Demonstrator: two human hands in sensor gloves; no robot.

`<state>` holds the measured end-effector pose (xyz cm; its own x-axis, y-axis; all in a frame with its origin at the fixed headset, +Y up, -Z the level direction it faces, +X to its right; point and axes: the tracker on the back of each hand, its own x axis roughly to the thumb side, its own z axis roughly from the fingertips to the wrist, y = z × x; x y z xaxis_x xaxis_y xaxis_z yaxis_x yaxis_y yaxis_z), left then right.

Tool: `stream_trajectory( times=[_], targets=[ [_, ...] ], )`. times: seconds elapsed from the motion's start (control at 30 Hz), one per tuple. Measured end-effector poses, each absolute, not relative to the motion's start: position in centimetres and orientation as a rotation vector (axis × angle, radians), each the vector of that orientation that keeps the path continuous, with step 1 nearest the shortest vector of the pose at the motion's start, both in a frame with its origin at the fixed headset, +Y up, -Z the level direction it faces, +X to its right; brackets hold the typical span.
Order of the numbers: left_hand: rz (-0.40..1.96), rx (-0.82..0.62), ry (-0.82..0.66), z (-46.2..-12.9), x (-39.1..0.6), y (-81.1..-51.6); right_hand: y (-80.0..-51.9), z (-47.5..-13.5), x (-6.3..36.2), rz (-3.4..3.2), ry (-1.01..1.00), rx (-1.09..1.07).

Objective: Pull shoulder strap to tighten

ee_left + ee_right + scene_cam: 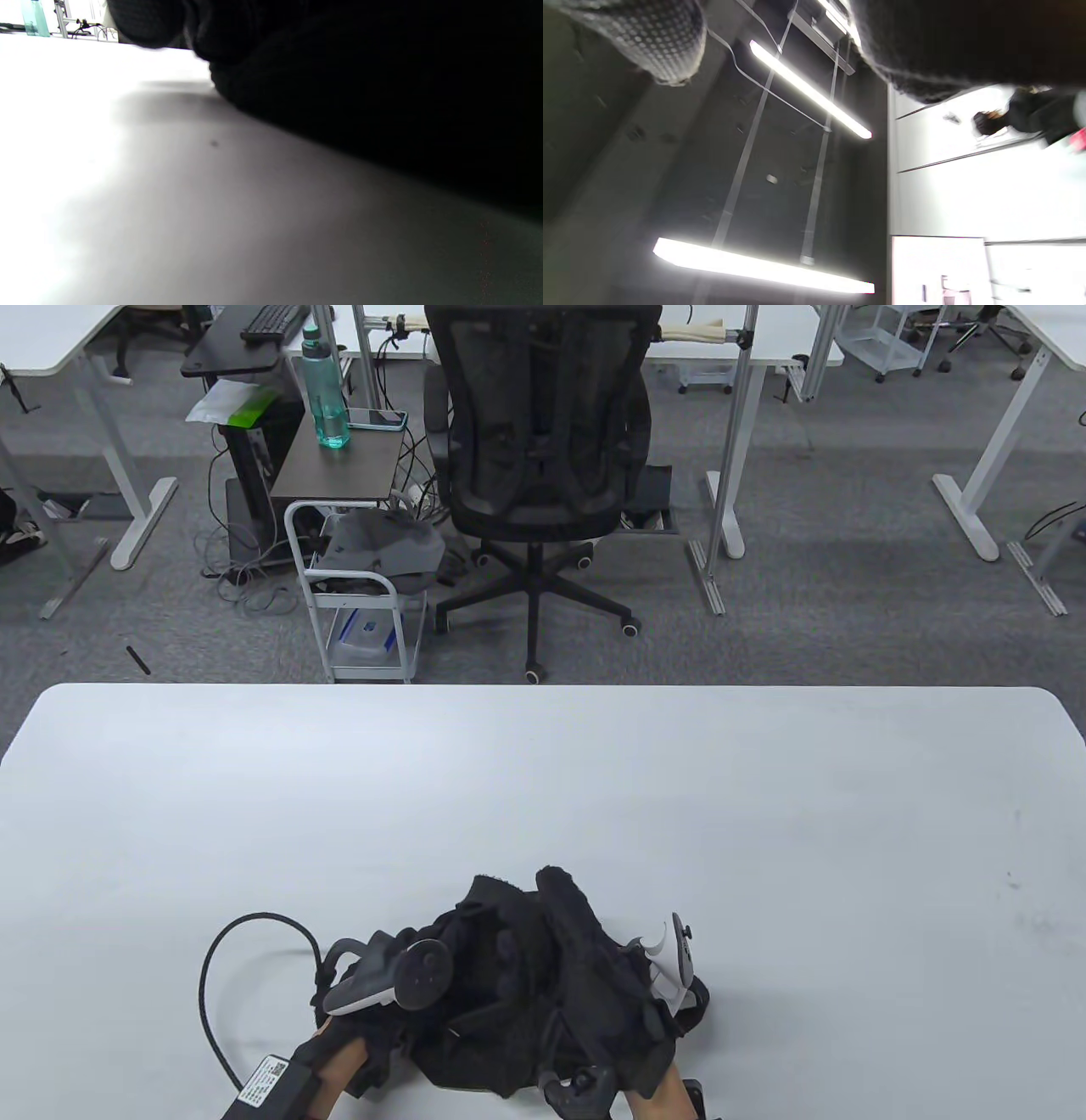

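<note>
A black bag (526,984) is being steadied at the table's (543,780) near edge by both hands, presumably for strap tightening; grips cannot be told.

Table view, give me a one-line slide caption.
Two gloved hands, left and right, work a black bag at the white table's near edge.

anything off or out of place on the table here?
Nothing spilled or damaged. The black bag lies crumpled at the table's near edge, with the left hand and right hand on it. The right wrist view points up at the ceiling lights, so it shows no strap.
</note>
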<state>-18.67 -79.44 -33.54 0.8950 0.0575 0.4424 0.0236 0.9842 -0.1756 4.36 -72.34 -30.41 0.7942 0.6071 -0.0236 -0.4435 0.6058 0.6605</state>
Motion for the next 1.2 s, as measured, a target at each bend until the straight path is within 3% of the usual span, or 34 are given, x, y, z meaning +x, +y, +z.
stream_trajectory(
  times=[0.1, 0.3, 0.43, 0.57, 0.73, 0.97, 1.2],
  targets=[
    [-0.031, -0.172, -0.466, -33.5, -18.4, -79.5, -72.3, -30.4, 4.6, 0.396, 0.292, 0.646],
    [-0.005, -0.177, -0.467, -33.6, -18.5, -79.7, -71.2, -30.0, 5.5, 0.744, 0.159, 0.738],
    [0.031, -0.191, -0.453, -34.0, -18.8, -79.7, -71.6, -30.0, 5.5, 0.635, 0.262, 0.630],
    [0.050, -0.220, -0.433, -34.9, -19.1, -79.8, -72.0, -30.0, 7.1, 0.645, 0.217, 0.443],
    [0.032, -0.259, -0.432, -36.8, -18.7, -79.8, -71.9, -29.7, 6.8, 0.714, 0.515, 0.521],
    [0.074, -0.230, -0.384, -39.9, -18.8, -80.1, -72.1, -29.9, 6.0, 1.030, 0.597, 0.570],
    [0.081, -0.209, -0.386, -39.6, -18.6, -80.4, -73.6, -30.0, 4.7, 1.215, 0.782, 0.529]
  ],
)
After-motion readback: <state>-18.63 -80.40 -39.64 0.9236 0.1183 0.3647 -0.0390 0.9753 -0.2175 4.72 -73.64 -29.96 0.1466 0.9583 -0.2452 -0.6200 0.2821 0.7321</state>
